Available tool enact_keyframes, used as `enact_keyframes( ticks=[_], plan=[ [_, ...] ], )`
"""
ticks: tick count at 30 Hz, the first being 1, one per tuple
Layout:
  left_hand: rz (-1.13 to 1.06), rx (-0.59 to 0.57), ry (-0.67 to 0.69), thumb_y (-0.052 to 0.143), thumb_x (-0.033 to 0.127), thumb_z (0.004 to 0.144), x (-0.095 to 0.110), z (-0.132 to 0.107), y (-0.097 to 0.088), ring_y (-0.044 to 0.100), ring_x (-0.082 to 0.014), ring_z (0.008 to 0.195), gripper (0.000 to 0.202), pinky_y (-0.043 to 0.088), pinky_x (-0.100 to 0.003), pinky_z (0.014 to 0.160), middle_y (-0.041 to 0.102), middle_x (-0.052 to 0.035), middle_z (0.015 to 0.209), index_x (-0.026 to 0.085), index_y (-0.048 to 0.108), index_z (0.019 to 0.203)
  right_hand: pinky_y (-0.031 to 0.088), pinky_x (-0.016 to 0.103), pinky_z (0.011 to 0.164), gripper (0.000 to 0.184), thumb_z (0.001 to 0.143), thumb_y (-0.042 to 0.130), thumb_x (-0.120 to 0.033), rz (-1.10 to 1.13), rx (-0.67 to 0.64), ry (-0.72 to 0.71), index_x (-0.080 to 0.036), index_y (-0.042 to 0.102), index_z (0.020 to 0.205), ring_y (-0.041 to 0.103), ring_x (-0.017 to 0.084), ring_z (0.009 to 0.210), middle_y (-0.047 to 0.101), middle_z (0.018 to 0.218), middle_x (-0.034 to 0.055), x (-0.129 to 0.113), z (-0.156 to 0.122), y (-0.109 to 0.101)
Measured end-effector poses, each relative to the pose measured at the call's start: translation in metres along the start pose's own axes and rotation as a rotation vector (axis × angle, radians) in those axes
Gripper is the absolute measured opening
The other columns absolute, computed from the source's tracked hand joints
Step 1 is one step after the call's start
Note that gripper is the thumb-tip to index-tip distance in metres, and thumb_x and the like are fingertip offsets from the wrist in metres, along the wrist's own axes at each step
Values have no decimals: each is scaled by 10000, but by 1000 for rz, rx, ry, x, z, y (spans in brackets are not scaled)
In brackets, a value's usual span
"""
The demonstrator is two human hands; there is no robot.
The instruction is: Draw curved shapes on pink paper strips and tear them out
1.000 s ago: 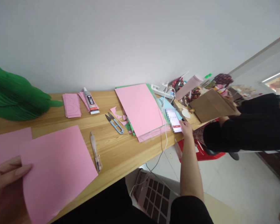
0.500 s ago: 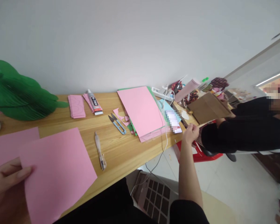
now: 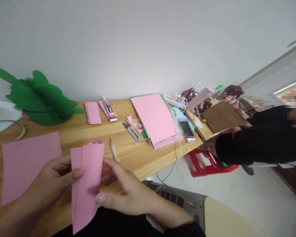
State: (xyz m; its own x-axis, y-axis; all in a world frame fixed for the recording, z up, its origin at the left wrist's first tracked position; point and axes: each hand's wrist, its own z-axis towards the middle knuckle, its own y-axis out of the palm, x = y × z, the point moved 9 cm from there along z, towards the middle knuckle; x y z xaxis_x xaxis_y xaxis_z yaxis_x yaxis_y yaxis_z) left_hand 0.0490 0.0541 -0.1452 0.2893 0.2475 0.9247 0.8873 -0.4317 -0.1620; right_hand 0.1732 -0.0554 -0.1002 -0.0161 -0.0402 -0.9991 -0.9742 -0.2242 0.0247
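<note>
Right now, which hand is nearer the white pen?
Right. The right hand, at the right edge of the folded pink paper, sits short of the white pen; the left hand holds its left edge, farther away.

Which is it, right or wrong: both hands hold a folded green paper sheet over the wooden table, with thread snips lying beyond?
Wrong in one respect: the head view shows the folded paper sheet is pink, not green. The left hand and right hand do hold it over the wooden table, with thread snips lying beyond.

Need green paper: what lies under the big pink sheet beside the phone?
Green sheet edges peek out under the pink sheet, plus another pink edge below; the rest is covered.
</note>
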Motion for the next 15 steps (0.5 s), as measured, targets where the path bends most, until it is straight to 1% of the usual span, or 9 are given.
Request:
enact_keyframes(
  ticks=[1,3,5,7,11,15],
  plan=[
    [-21,-18,-11,836,555,403,3,-2,3,669,-276,658,424,576,-403,668,733,-70,666,203,719,607,510,409,991,743,852,657,-565,75,-22,33,-283,367,1475,646,217,1124,642,1288,86,6,5,7],
    [-34,-31,8,818,529,448,5,-5,3,655,-259,659,377,562,-375,662,721,-61,664,201,704,594,513,413,961,865,788,639,-697,188,-34,95,-261,352,1478,649,220,1093,644,1252,104,16,12,16],
    [-21,-33,51,790,538,504,3,-7,0,637,-241,652,361,549,-346,649,697,-46,637,201,683,577,505,413,956,919,736,644,-749,247,-27,138,-263,365,1464,646,213,1062,650,1217,99,24,17,23],
    [-15,-58,84,772,540,554,-2,-8,-2,620,-220,629,356,535,-313,620,672,-28,607,200,667,571,494,406,971,883,718,662,-745,273,-3,146,-266,422,1420,633,211,1065,648,1198,83,26,19,25],
    [-10,-120,107,771,526,616,-9,-11,-4,610,-196,619,350,521,-281,596,672,-10,624,194,661,608,491,396,987,716,751,647,-723,239,20,141,-244,569,1277,618,221,1078,643,1177,65,23,19,26],
    [-12,-110,101,758,523,661,-11,-15,-6,622,-196,633,337,539,-289,615,688,-7,651,196,676,652,496,413,989,683,780,608,-733,208,57,156,-221,605,1232,630,233,1063,660,1155,73,22,19,25]
  ],
)
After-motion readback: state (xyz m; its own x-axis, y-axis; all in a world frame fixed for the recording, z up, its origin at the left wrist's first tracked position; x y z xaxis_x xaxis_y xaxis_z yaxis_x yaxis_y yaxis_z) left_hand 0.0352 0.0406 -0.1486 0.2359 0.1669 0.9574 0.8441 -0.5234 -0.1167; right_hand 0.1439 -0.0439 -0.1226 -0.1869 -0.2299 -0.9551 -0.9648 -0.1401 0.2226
